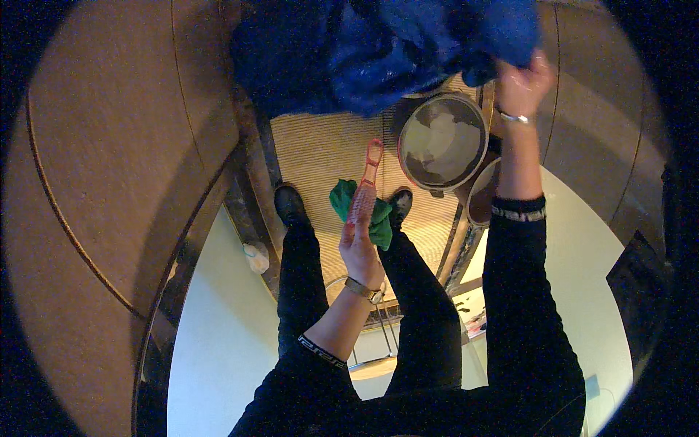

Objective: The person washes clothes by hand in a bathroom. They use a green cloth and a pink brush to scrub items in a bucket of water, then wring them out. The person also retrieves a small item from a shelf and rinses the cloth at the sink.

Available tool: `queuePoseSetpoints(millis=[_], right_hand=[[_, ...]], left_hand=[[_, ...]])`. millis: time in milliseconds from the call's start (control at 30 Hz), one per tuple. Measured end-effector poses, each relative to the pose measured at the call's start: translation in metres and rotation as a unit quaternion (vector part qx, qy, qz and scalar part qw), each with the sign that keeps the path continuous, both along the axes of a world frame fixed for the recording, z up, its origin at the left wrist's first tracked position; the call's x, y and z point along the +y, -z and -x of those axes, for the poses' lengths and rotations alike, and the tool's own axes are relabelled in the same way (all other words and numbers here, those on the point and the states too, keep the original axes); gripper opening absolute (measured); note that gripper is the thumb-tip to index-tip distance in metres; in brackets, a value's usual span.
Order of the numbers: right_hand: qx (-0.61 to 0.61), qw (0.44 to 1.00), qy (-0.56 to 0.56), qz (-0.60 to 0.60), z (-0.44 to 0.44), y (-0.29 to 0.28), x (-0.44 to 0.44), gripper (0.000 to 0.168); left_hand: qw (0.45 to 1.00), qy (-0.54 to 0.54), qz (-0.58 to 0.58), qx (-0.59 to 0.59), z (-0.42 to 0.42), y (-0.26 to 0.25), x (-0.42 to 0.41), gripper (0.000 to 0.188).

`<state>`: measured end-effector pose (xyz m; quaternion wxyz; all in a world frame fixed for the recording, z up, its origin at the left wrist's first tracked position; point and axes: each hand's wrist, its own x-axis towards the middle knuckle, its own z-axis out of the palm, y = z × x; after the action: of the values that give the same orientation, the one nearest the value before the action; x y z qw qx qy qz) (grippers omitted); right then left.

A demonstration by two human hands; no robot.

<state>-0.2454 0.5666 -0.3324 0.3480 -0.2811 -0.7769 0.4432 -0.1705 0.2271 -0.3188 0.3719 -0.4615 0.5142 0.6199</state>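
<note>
My left hand (360, 251) holds a pink plastic scrubbing brush (365, 199) by its bristle end, its looped handle pointing away from me. A green cloth (380, 226) shows on both sides of the brush; whether my left hand holds it too, I cannot tell. My right hand (521, 84), blurred, is raised at the lower right edge of a large blue cloth (371, 60), which looks wet and shiny. The fingertips meet the blue cloth, but the grip on it is unclear. Cloth and blur partly hide these fingers.
A round basin (443, 142) of cloudy water stands on the ribbed mat (327, 147), right of my feet. A second round container (483, 194) is beside it, partly behind my right forearm. A wire-legged stool (377, 368) is between my legs. A small whitish bag (255, 258) lies at left.
</note>
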Motion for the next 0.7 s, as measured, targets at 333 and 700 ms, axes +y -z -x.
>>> queuePoseSetpoints(millis=[333,700], right_hand=[[-0.64,0.743,-0.141,-0.137,0.05,0.181,-0.03,0.059],[-0.661,0.749,-0.03,0.004,0.085,0.258,-0.024,0.06]], left_hand=[[0.994,0.062,0.017,0.089,0.002,0.003,0.001,0.03],[0.993,0.054,0.052,0.096,0.022,0.011,0.014,0.03]])
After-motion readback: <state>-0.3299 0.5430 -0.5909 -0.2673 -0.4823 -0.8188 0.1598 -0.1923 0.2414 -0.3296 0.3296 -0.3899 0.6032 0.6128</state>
